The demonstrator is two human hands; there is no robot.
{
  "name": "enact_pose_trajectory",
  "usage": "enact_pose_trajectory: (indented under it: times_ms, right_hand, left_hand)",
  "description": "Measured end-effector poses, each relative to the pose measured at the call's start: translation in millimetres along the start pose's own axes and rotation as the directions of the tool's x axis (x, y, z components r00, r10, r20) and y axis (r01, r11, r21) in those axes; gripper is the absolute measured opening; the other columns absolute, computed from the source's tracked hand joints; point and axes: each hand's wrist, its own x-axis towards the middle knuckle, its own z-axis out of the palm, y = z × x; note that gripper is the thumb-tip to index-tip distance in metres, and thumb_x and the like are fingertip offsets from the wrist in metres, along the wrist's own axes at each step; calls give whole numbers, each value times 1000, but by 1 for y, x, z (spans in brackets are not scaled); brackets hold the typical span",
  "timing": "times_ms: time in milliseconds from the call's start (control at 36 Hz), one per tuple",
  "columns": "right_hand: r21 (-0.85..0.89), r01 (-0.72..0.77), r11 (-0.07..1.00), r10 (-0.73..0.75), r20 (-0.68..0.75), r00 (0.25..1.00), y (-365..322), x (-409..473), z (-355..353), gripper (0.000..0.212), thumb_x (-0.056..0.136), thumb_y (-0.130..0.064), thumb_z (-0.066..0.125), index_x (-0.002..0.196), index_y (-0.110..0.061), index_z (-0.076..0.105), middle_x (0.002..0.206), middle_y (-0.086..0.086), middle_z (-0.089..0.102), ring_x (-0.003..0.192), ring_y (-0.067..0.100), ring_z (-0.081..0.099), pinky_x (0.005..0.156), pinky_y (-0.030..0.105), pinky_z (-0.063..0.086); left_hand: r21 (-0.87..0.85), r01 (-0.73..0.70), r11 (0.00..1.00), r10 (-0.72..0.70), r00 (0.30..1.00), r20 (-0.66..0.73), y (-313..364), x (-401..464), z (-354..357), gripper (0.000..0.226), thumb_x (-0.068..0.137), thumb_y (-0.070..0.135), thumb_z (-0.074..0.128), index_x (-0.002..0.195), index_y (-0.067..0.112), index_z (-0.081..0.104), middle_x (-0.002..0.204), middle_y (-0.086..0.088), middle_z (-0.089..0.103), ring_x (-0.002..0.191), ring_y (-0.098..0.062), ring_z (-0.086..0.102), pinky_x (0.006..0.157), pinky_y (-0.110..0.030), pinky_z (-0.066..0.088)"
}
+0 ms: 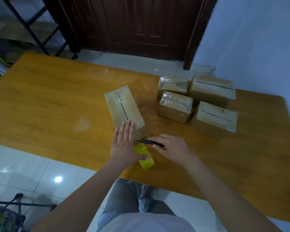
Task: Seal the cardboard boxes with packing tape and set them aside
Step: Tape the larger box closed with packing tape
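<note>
A long cardboard box lies on the orange-brown table, with clear tape along its top seam. My left hand rests flat on the box's near end, and its thumb hooks a yellowish roll of packing tape just below that end. My right hand is beside it to the right. It grips a thin black cutting tool whose tip points left at the strip of tape between roll and box.
Several taped boxes stand grouped at the table's right: two smaller ones and two larger ones. A dark wooden door is beyond the table, a metal shelf frame at far left, and a folding stool at lower left.
</note>
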Motion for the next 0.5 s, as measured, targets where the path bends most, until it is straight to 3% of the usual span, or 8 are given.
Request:
enact_pose_trajectory:
  times_ms: [139, 361, 444, 500]
  right_hand:
    - [-94, 55, 994, -61, -57, 997, -10, 10, 2, 32, 95, -39, 47, 124, -33, 59, 92, -4, 61, 70, 18, 61, 48, 26, 40]
    - [-139, 38, 990, -64, -190, 980, -12, 7, 0, 29, 80, -40, 52, 102, -33, 71, 69, -11, 58, 46, 8, 53, 35, 16, 24]
    - [-131, 27, 991, -54, -204, 978, -12, 7, -2, 31, 82, -39, 51, 106, -32, 70, 69, -10, 57, 47, 8, 52, 38, 12, 14]
    - [-137, 21, 990, -49, -206, 977, -11, 9, -3, 30, 83, -37, 55, 110, -31, 68, 71, -8, 58, 49, 11, 53, 38, 14, 17]
  left_hand:
    - [15, 5, 1000, -5, 1000, 13, 0, 1, 0, 132, 62, 91, 42, 136, 14, -36, 156, -2, -28, 143, -19, -27, 115, -39, -17]
    - [28, 11, 1000, -12, 999, 40, 1, 0, 0, 133, 63, 91, 41, 138, 12, -35, 147, 1, -39, 141, -19, -30, 116, -40, -16]
    - [25, 12, 1000, -13, 999, 41, 1, 1, 1, 134, 62, 91, 41, 138, 12, -35, 146, 2, -39, 136, -16, -35, 116, -40, -16]
    - [18, 10, 1000, -11, 999, 42, 0, 1, 1, 133, 63, 91, 42, 138, 13, -36, 149, 1, -37, 134, -15, -37, 115, -40, -17]
